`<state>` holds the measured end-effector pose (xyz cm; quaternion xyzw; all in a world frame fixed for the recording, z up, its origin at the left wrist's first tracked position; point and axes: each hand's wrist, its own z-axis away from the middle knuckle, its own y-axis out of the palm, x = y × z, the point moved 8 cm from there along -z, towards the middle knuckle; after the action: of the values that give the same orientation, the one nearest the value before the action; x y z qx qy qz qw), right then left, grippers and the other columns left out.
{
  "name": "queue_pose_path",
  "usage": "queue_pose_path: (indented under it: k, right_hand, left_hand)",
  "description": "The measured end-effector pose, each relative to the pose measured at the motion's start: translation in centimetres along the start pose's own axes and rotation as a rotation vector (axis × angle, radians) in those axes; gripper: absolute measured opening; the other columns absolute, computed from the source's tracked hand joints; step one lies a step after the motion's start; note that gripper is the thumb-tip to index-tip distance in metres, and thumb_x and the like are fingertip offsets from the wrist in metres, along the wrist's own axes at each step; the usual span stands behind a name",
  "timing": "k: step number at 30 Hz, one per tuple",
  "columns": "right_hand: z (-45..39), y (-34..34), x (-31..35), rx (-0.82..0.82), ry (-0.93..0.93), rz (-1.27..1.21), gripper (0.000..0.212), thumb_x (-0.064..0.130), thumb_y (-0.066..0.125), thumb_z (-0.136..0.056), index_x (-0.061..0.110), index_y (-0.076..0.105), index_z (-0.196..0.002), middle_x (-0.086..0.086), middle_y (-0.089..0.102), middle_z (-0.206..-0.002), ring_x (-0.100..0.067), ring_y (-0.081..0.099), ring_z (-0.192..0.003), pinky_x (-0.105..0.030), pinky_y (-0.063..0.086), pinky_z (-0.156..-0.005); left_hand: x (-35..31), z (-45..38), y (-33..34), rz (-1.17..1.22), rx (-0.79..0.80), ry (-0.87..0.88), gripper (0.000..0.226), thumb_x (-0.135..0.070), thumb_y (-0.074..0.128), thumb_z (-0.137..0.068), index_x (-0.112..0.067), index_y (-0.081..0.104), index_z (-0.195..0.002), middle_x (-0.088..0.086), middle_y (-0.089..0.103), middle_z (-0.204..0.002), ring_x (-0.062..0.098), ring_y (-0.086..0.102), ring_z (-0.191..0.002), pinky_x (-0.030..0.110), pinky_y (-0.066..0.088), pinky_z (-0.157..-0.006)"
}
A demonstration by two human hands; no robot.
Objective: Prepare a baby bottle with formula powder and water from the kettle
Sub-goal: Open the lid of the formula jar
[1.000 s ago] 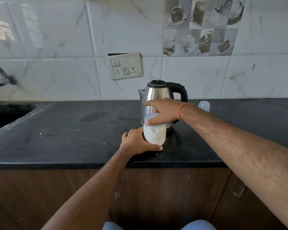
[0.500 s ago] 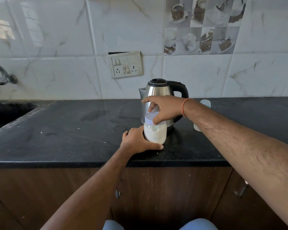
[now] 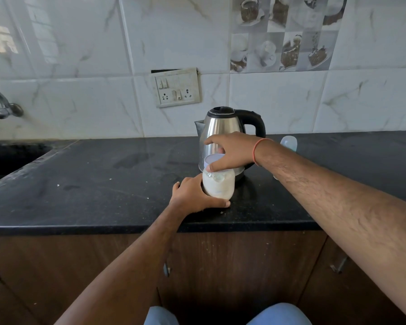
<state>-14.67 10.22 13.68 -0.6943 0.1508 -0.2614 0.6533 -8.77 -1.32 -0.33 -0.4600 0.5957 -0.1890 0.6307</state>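
A short, wide baby bottle (image 3: 218, 185) full of milky white liquid stands upright on the black counter (image 3: 103, 184) near its front edge. My left hand (image 3: 192, 195) wraps around its lower left side. My right hand (image 3: 232, 152) grips the pale lilac collar (image 3: 212, 159) on the bottle's top, fingers curled over it. Directly behind the bottle stands a steel kettle (image 3: 223, 127) with a black lid and handle. A clear plastic bottle cap (image 3: 289, 143) stands on the counter behind my right forearm, partly hidden.
A sink (image 3: 12, 158) is set into the counter at the far left, with a tap (image 3: 2, 106) above it. A switch and socket plate (image 3: 177, 87) is on the tiled wall. Wooden cabinet doors (image 3: 220, 266) lie below the counter.
My right hand has turned slightly on the collar, its fingers shifting around the rim. The bottle and my left hand have stayed in place.
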Motion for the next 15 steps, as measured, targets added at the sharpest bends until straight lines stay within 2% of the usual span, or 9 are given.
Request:
queue_pose_path:
  k: [3, 5, 7, 8, 12, 13, 15]
  right_hand:
    - [0.27, -0.32, 0.50, 0.030, -0.040, -0.059, 0.093, 0.035, 0.083, -0.088, 0.042, 0.033, -0.165, 0.007, 0.062, -0.141, -0.020, 0.060, -0.125, -0.037, 0.052, -0.101]
    - [0.17, -0.52, 0.52, 0.015, -0.032, -0.026, 0.096, 0.048, 0.083, -0.085, 0.044, 0.031, -0.166, 0.005, 0.058, -0.149, -0.022, 0.059, -0.129, -0.041, 0.052, -0.106]
    - [-0.06, -0.50, 0.04, -0.011, 0.014, 0.032, 0.102, 0.069, 0.079, -0.079, 0.044, 0.031, -0.165, -0.001, 0.059, -0.149, -0.027, 0.060, -0.128, -0.047, 0.055, -0.105]
    - [-0.12, -0.36, -0.14, -0.011, 0.028, 0.046, 0.102, 0.071, 0.077, -0.079, 0.043, 0.031, -0.165, -0.002, 0.060, -0.147, -0.028, 0.061, -0.126, -0.047, 0.056, -0.103]
    - [0.15, -0.12, 0.24, 0.018, -0.015, -0.039, 0.095, 0.044, 0.084, -0.086, 0.041, 0.032, -0.166, 0.004, 0.060, -0.141, -0.023, 0.060, -0.127, -0.041, 0.054, -0.105]
    - [0.23, -0.23, 0.39, 0.015, -0.023, -0.034, 0.096, 0.046, 0.084, -0.085, 0.042, 0.032, -0.166, 0.005, 0.059, -0.144, -0.022, 0.059, -0.129, -0.042, 0.053, -0.106]
    - [0.14, -0.32, 0.24, -0.001, 0.001, -0.003, 0.100, 0.061, 0.084, -0.081, 0.044, 0.031, -0.165, 0.002, 0.058, -0.147, -0.024, 0.059, -0.129, -0.044, 0.054, -0.105]
  left_hand:
    - [-0.05, -0.02, 0.01, -0.003, 0.001, 0.005, 0.103, -0.091, 0.080, -0.048, -0.047, 0.053, -0.137, -0.021, 0.068, -0.127, 0.014, 0.059, -0.127, 0.057, 0.033, -0.124]
    - [0.00, -0.03, 0.00, -0.005, 0.000, 0.006, 0.103, -0.092, 0.080, -0.048, -0.048, 0.054, -0.137, -0.022, 0.068, -0.126, 0.014, 0.059, -0.127, 0.057, 0.033, -0.123]
    - [0.06, -0.04, 0.02, -0.003, -0.002, 0.006, 0.103, -0.092, 0.080, -0.048, -0.047, 0.054, -0.137, -0.021, 0.068, -0.125, 0.014, 0.059, -0.127, 0.056, 0.033, -0.123]
    - [0.07, -0.04, 0.02, -0.001, -0.003, 0.006, 0.103, -0.092, 0.080, -0.048, -0.047, 0.055, -0.137, -0.021, 0.068, -0.125, 0.014, 0.059, -0.127, 0.056, 0.033, -0.123]
    - [0.01, -0.11, 0.10, -0.003, 0.002, 0.003, 0.105, -0.093, 0.079, -0.047, -0.047, 0.053, -0.138, -0.021, 0.068, -0.128, 0.015, 0.060, -0.127, 0.057, 0.034, -0.123]
    - [0.03, -0.10, 0.09, -0.004, 0.003, 0.001, 0.105, -0.093, 0.079, -0.047, -0.047, 0.053, -0.137, -0.021, 0.068, -0.127, 0.015, 0.060, -0.127, 0.057, 0.034, -0.123]
    - [0.10, -0.08, 0.08, -0.002, 0.002, -0.001, 0.103, -0.092, 0.080, -0.048, -0.047, 0.053, -0.137, -0.021, 0.068, -0.126, 0.015, 0.060, -0.127, 0.056, 0.034, -0.123]
